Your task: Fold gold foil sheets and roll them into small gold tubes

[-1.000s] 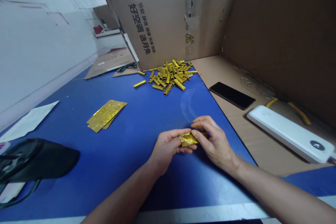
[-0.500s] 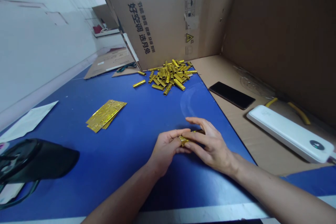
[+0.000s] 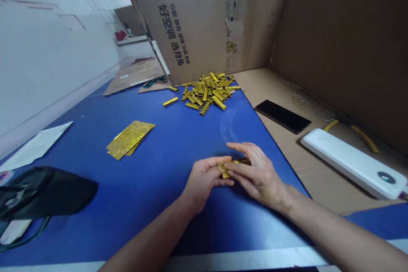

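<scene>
My left hand (image 3: 204, 180) and my right hand (image 3: 255, 176) meet over the blue table top (image 3: 165, 187), both closed on one small gold foil piece (image 3: 231, 165) that is rolled or folded narrow between the fingertips. Most of the foil is hidden by my right fingers, which lie across it. A stack of flat gold foil sheets (image 3: 130, 138) lies to the left of my hands. A pile of several finished gold foil rolls (image 3: 207, 91) sits at the far edge of the table.
A big cardboard box wall (image 3: 204, 21) stands behind the pile. On the cardboard to the right lie a black phone (image 3: 282, 115) and a white power strip (image 3: 352, 162). A black object (image 3: 41, 193) and a white paper (image 3: 35, 146) lie at the left.
The foil piece showed wide between my fingers a second ago. My right fingers have slid over it toward the left, and it now shows only as a narrow strip.
</scene>
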Demonstrator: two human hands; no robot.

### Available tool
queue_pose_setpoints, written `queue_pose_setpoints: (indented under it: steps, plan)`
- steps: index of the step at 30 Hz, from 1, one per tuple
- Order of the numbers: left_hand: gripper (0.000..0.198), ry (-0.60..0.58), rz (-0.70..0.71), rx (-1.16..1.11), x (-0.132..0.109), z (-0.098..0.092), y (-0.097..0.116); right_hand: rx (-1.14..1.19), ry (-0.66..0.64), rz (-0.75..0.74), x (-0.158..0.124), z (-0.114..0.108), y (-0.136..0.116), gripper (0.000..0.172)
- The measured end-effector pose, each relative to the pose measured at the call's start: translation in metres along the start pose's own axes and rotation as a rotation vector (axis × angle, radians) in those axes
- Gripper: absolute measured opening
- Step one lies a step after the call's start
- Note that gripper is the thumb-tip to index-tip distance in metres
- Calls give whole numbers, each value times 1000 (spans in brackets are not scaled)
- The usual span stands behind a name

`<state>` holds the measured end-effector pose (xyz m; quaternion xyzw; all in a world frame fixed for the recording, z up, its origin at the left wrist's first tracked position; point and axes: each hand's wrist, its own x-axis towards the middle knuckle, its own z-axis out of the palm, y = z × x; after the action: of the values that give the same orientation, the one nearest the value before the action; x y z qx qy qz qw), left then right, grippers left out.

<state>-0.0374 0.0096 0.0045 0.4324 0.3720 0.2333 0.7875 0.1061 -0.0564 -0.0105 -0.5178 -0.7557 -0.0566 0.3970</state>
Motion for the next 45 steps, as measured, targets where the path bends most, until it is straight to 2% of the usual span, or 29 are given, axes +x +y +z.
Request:
queue_pose_setpoints:
  steps: [20,31,36,40,45]
  plan:
    - [29,10,12,36,-3,1,0,-10,-82,9,1,-2,-2,13]
    - [27,-27,96,128,-4,0,-2,-55,-59,9,0,1,-2,11]
    - [29,-98,113,162,-6,2,1,40,-37,111,-1,2,-2,9]
    - [27,-45,161,230,-6,4,2,167,-26,223,-1,4,-2,9]
    - [25,-31,186,251,-6,3,-2,219,-84,344,-1,6,-4,10]
